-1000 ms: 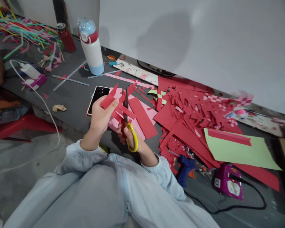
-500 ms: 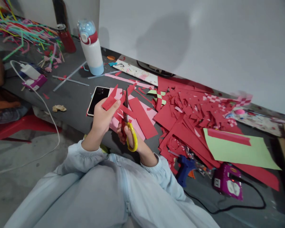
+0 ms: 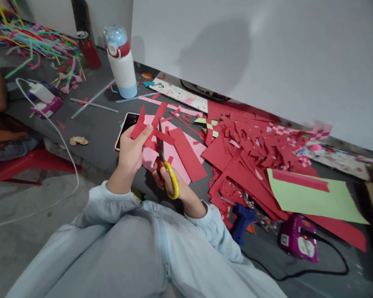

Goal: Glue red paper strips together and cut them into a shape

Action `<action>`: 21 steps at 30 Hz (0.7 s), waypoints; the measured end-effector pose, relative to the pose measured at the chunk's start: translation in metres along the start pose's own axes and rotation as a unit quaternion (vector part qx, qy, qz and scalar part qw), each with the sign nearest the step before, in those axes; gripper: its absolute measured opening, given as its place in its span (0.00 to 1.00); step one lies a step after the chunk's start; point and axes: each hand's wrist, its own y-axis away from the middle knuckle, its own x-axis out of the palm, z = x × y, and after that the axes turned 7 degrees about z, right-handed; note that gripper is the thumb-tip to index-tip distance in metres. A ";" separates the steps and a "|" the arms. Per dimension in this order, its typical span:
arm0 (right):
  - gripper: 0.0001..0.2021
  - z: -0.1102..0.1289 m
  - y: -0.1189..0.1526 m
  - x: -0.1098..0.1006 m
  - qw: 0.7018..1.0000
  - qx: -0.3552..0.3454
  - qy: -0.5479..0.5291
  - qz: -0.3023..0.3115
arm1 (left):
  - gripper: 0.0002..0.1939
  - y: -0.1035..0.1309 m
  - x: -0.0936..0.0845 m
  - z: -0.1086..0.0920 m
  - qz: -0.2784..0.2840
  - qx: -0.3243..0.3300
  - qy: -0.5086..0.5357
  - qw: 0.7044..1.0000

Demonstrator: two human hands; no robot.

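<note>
Held up, over the far-left part of the pale pink flat paper sheet [image 3: 149, 156], the cut-edged bright red paper piece [image 3: 138, 126], clamped tight under the thumb of the left hand [image 3: 132, 151]. Gripped, in the right hand [image 3: 166, 174], the yellow-handled metal scissors [image 3: 161, 151], with fingers closed about the handles and tips pointed away from the body, also over the pink sheet. Could not tell the exact gap between the blades. Called, by the look of this trimming, for short bites near the pivot, small turns of the paper from the left and a quiet right wrist. Needed care for that left thumb, so near the steel! Wanted clearance, too, from the long red paper rectangle [image 3: 188, 155] on the sheet's right side, the pale-cased black phone [image 3: 129, 120] at its left and the loose red paper heap [image 3: 255, 145] to its right.
</note>
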 end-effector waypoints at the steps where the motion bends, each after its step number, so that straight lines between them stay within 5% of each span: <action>1: 0.23 0.000 0.000 0.000 1.000 0.000 0.000 0.001 | 0.21 0.000 0.001 0.001 0.000 0.002 0.000 1.000; 10: 0.22 0.003 -0.002 0.003 0.999 -0.031 -0.009 -0.013 | 0.16 0.008 0.008 0.016 0.005 0.014 -0.005 1.000; 21: 0.23 0.004 0.001 0.001 1.000 -0.010 -0.002 -0.007 | 0.13 0.009 0.002 0.001 0.042 -0.027 0.027 0.998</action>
